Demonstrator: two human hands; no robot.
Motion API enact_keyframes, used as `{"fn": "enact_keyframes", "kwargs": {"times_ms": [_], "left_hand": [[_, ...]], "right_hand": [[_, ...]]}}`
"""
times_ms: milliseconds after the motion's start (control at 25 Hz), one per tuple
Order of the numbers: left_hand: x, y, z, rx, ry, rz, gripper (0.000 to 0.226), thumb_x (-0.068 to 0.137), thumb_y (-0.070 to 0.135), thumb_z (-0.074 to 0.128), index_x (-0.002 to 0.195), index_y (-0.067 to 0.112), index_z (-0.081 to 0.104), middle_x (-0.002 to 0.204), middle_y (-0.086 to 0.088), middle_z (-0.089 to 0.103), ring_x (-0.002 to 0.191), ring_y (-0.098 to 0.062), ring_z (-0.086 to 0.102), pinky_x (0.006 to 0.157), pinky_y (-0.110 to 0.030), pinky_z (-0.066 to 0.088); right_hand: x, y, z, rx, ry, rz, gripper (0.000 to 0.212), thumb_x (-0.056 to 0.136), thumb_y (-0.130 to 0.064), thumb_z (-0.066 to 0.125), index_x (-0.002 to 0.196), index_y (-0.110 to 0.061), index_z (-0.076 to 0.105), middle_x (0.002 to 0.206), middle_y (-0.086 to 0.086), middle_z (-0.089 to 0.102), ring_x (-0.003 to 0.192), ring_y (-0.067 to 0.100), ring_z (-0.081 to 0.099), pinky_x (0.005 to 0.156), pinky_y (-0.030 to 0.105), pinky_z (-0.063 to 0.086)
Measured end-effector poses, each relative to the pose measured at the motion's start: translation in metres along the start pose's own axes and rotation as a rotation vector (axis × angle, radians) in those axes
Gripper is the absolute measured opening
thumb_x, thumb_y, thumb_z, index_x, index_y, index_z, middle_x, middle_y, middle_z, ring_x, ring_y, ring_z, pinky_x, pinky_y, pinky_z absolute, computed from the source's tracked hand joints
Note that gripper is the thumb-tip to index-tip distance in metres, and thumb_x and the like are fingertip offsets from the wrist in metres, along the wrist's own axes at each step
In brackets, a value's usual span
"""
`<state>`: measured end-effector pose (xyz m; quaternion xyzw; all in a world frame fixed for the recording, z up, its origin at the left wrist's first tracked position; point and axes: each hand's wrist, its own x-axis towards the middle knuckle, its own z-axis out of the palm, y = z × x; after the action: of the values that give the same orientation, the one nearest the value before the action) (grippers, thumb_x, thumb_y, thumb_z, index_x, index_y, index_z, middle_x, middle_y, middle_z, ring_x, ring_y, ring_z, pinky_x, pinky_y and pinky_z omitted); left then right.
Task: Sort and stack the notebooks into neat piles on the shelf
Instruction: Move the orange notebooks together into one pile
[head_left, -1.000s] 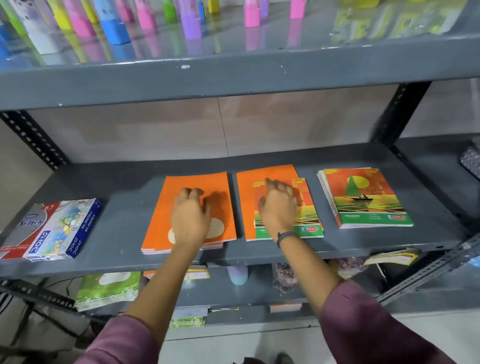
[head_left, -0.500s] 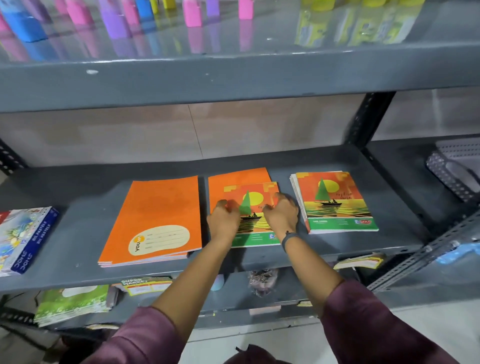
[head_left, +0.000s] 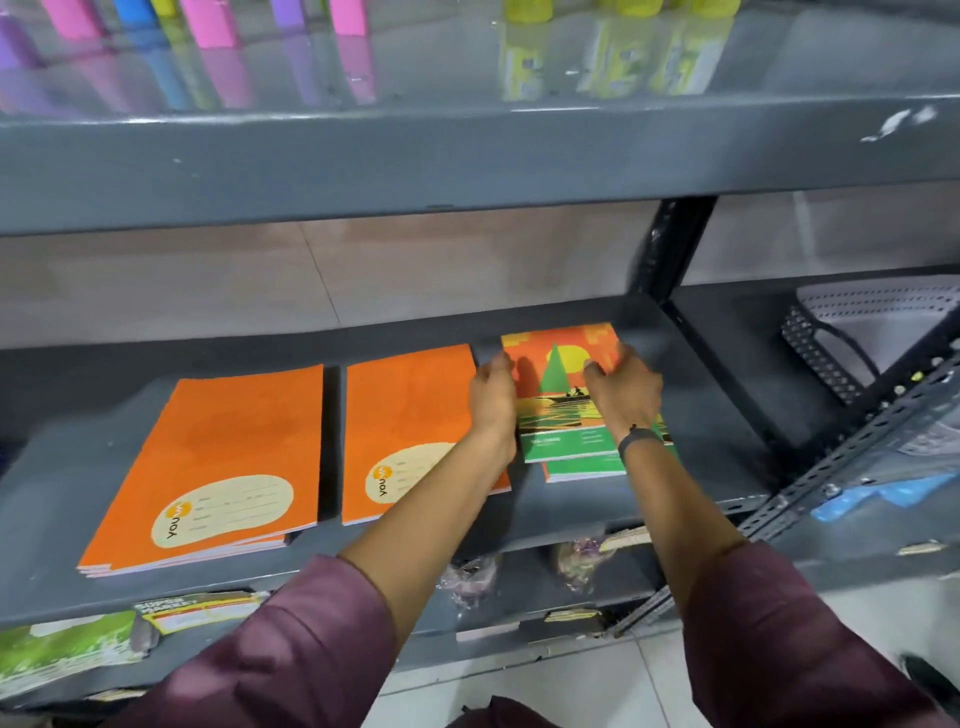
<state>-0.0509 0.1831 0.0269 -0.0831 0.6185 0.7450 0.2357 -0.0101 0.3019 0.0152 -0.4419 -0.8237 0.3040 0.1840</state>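
On the grey middle shelf (head_left: 706, 415) lie three groups of notebooks. A pile of orange notebooks (head_left: 218, 447) is at the left, and another orange notebook (head_left: 410, 415) lies beside it. At the right, a sailboat-cover notebook (head_left: 558, 384) lies on a pile of the same kind (head_left: 587, 472), whose green lower edge shows beneath it. My left hand (head_left: 491, 400) grips the top notebook's left edge. Its right edge is held by my right hand (head_left: 623, 395), which wears a dark wristband.
The upper shelf (head_left: 467, 156) overhangs close above and carries pink, blue and yellow bottles (head_left: 208, 23). A black upright post (head_left: 670, 244) stands right of the pile. A perforated basket (head_left: 872, 332) sits further right. Green notebooks (head_left: 62, 649) lie on the lower shelf.
My left hand left the left orange pile and joined my right hand on the sailboat notebook. Both hands carried it right, off the middle orange notebook and onto the sailboat pile.
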Motion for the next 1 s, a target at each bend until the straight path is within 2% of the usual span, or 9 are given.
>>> {"fn": "enact_keyframes", "kwargs": {"times_ms": [120,200,280,400,520,680,800,920,1000], "left_hand": [[0.0,-0.02,0.022,0.119,-0.068,-0.032,0.032,0.093,0.029,0.037,0.106,0.009,0.059,0.117,-0.015,0.064,0.111,-0.03,0.058,0.102,-0.041,0.043],[-0.001,-0.026,0.022,0.198,-0.076,0.012,0.033,0.094,0.025,0.038,0.113,0.006,0.057,0.122,-0.018,0.062,0.115,-0.033,0.056,0.103,-0.042,0.043],[-0.002,-0.023,0.008,0.317,-0.069,0.138,0.031,0.093,0.02,0.043,0.117,0.004,0.056,0.122,-0.018,0.062,0.116,-0.032,0.055,0.096,-0.035,0.044],[0.009,-0.017,-0.045,0.864,0.179,0.388,0.037,0.09,0.024,0.048,0.121,0.007,0.054,0.12,-0.018,0.063,0.114,-0.035,0.052,0.09,-0.039,0.046],[0.013,-0.014,-0.101,1.2,0.414,0.284,0.047,0.086,0.034,0.048,0.128,0.013,0.049,0.133,-0.015,0.052,0.123,-0.037,0.042,0.098,-0.046,0.039],[0.016,-0.015,-0.13,1.113,0.387,0.079,0.057,0.085,0.044,0.047,0.133,0.015,0.042,0.138,-0.016,0.047,0.128,-0.039,0.038,0.101,-0.047,0.036],[0.022,-0.008,-0.141,0.832,0.427,0.019,0.053,0.085,0.039,0.046,0.129,0.011,0.044,0.127,-0.017,0.056,0.118,-0.037,0.049,0.093,-0.04,0.043],[0.019,-0.002,-0.145,0.641,0.434,0.062,0.043,0.086,0.028,0.049,0.123,0.006,0.048,0.115,-0.019,0.062,0.108,-0.037,0.056,0.08,-0.035,0.042],[0.016,0.001,-0.146,0.529,0.428,0.149,0.025,0.083,0.019,0.055,0.104,0.007,0.055,0.096,-0.017,0.063,0.1,-0.041,0.06,0.075,-0.037,0.045]], "right_hand": [[0.007,0.028,-0.001,-0.069,-0.029,0.09,0.039,0.085,-0.024,0.054,0.118,-0.006,0.058,0.127,0.02,0.058,0.123,0.039,0.046,0.101,0.043,0.04],[0.007,0.034,0.0,-0.091,-0.03,0.09,0.04,0.085,-0.024,0.054,0.121,-0.008,0.057,0.13,0.018,0.055,0.125,0.038,0.042,0.103,0.045,0.036],[0.005,0.03,0.001,-0.146,-0.01,0.043,0.045,0.085,-0.025,0.053,0.128,-0.009,0.052,0.135,0.016,0.052,0.129,0.037,0.039,0.104,0.045,0.034],[-0.013,0.006,0.012,-0.155,0.05,-0.212,0.05,0.088,-0.023,0.052,0.136,-0.011,0.047,0.141,0.012,0.049,0.132,0.034,0.038,0.107,0.043,0.035],[-0.055,-0.029,0.042,-0.012,-0.164,-0.433,0.051,0.089,-0.025,0.055,0.138,-0.012,0.047,0.138,0.013,0.052,0.131,0.031,0.041,0.108,0.037,0.035],[-0.09,-0.035,0.075,-0.04,-0.455,-0.356,0.059,0.089,-0.026,0.056,0.143,-0.012,0.038,0.142,0.015,0.048,0.133,0.033,0.04,0.109,0.038,0.037],[-0.091,-0.028,0.081,-0.054,-0.42,-0.294,0.058,0.09,-0.023,0.054,0.144,-0.012,0.037,0.145,0.012,0.045,0.135,0.033,0.038,0.111,0.041,0.037],[-0.091,-0.031,0.082,0.064,-0.412,-0.202,0.058,0.088,-0.022,0.058,0.142,-0.011,0.041,0.14,0.014,0.051,0.128,0.034,0.047,0.106,0.043,0.043],[-0.089,-0.031,0.08,0.156,-0.411,-0.136,0.056,0.087,-0.019,0.061,0.139,-0.01,0.044,0.136,0.015,0.056,0.122,0.034,0.055,0.101,0.038,0.048]]}}
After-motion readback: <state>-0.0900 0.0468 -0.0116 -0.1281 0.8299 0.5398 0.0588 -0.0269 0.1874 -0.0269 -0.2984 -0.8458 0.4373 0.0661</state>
